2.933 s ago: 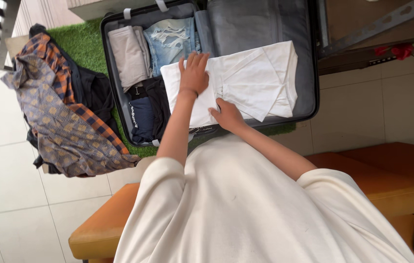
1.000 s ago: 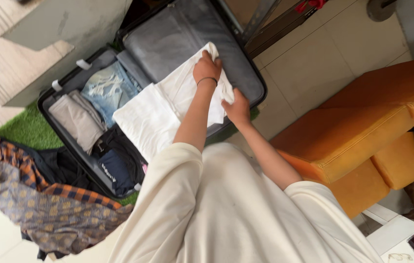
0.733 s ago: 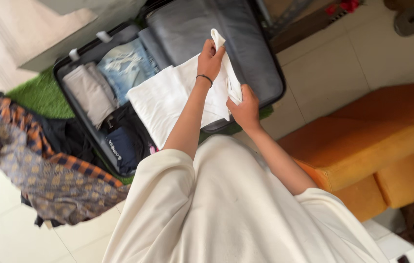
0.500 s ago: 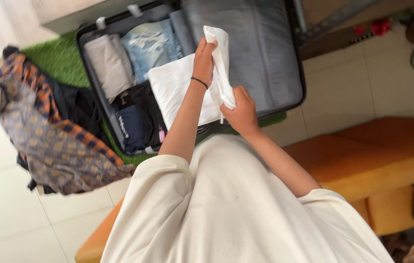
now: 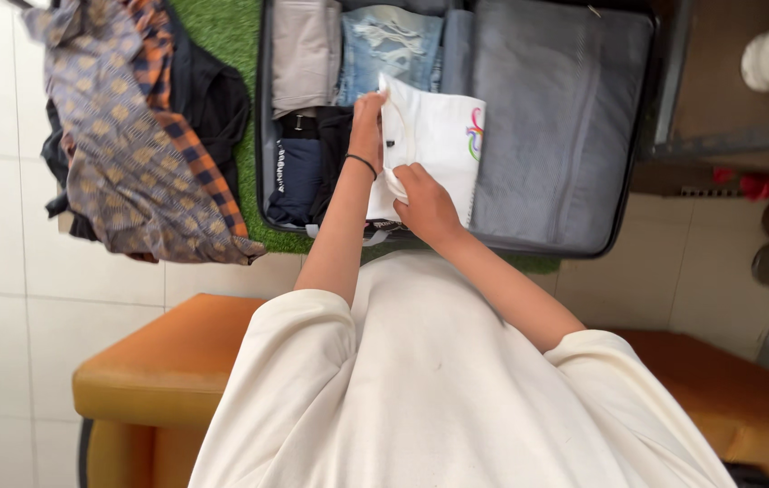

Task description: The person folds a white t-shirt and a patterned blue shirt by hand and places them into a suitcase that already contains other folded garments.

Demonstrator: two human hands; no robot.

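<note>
A white folded shirt (image 5: 439, 136) with a small colourful print lies over the middle of an open dark suitcase (image 5: 547, 136). My left hand (image 5: 368, 122), with a thin black band at the wrist, grips the shirt's far left edge. At the near edge, my right hand (image 5: 425, 203) pinches a fold of the same shirt. Both arms reach out from my cream top at the bottom of the view.
The suitcase's left half holds a folded beige garment (image 5: 306, 54), pale ripped jeans (image 5: 389, 45) and dark clothes (image 5: 299, 172). A patterned cloth heap (image 5: 131, 126) lies on green turf (image 5: 213, 27) to the left. An orange bench (image 5: 168, 361) is under me, on white tiles.
The white shirt went from spread wide over the suitcase to a narrow folded rectangle. My left hand lifted one side over while my right hand kept the near edge.
</note>
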